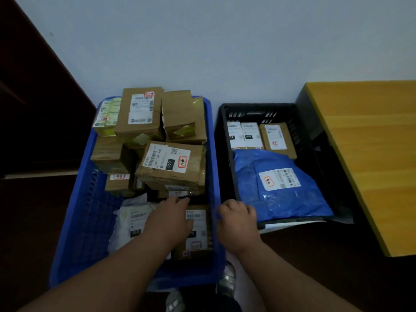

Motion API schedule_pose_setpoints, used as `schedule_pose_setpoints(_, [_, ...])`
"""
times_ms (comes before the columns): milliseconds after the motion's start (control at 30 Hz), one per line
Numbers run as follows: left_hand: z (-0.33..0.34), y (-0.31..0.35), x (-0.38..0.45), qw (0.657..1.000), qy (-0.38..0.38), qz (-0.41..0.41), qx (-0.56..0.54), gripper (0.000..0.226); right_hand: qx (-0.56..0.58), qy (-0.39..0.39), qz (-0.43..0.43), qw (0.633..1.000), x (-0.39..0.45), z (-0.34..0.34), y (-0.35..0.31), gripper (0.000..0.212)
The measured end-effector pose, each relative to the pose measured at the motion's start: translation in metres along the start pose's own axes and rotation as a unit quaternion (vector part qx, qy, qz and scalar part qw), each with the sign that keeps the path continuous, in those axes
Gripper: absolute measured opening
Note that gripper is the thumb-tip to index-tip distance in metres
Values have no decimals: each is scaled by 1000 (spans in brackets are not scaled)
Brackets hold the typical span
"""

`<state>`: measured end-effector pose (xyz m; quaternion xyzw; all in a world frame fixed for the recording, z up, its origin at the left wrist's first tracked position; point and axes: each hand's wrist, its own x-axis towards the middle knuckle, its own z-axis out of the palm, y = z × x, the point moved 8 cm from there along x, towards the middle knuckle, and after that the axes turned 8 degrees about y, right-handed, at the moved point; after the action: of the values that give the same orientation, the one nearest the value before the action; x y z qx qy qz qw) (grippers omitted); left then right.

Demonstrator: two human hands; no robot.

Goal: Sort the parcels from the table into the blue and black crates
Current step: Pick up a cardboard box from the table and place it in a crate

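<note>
- While both arms reach forward, the left hand lies flat, fingers straight, on a small brown parcel at the near right corner of the blue crate; it presses or touches it, and I see no curled grip.
- At 3 o'clock from it, the right hand has its fingers bent over the near left corner of the black crate; whether it really grips the rim I cannot tell.
- The blue crate is nearly full: brown boxes are stacked high toward 12 o'clock, and a white bag lies at 9 o'clock from the left hand.
- The black crate holds less: a big blue bag in the near half and three small parcels behind it at 12 o'clock.
- The table, at 3 o'clock from the black crate, shows no parcel on the part I can see.
- So I judge the sorting is almost finished; perhaps only arranging in the crates is left.
</note>
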<state>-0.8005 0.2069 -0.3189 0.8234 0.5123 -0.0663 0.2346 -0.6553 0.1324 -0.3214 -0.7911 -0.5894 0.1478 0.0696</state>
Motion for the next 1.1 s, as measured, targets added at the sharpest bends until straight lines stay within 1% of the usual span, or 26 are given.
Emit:
schedule_pose_setpoints(167, [-8, 82, 24, 997, 32, 73, -6, 62, -53, 29, 70, 996, 4, -30, 93, 37])
schedule_pose_setpoints(267, [0, 132, 49, 995, 37, 95, 6, 69, -64, 22, 105, 992, 19, -41, 153, 45])
schedule_pose_setpoints(367, [26, 179, 81, 996, 5, 90, 13, 77, -61, -23, 127, 990, 37, -41, 216, 64])
schedule_pose_setpoints(467, [62, 212, 115, 995, -55, 68, 40, 93, -45, -98, 147, 983, 57, -32, 272, 93])
schedule_pose_setpoints(567, [93, 228, 144, 992, -91, 40, 76, 106, -38, -174, 141, 974, 75, -16, 307, 116])
schedule_pose_setpoints(667, [124, 231, 165, 985, -133, 13, 106, 116, -36, -238, 121, 963, 92, 4, 326, 136])
schedule_pose_setpoints(767, [143, 223, 167, 978, -166, -5, 128, 122, -63, -272, 88, 956, 97, 17, 317, 144])
schedule_pose_setpoints(833, [154, 222, 170, 977, -167, -10, 136, 130, -116, -264, 24, 957, 101, 26, 305, 143])
schedule_pose_setpoints(900, [150, 220, 166, 977, -153, -11, 146, 138, -142, -260, -25, 955, 99, 29, 289, 139])
schedule_pose_setpoints(933, [163, 217, 177, 976, -162, -16, 143, 140, -146, -277, -32, 949, 106, 44, 293, 137])
schedule_pose_setpoints(1000, [165, 216, 176, 977, -168, -23, 132, 144, -138, -293, -22, 946, 101, 49, 294, 135])
schedule_pose_setpoints(1100, [180, 210, 178, 972, -200, -27, 121, 146, -151, -314, -21, 937, 96, 65, 295, 134])
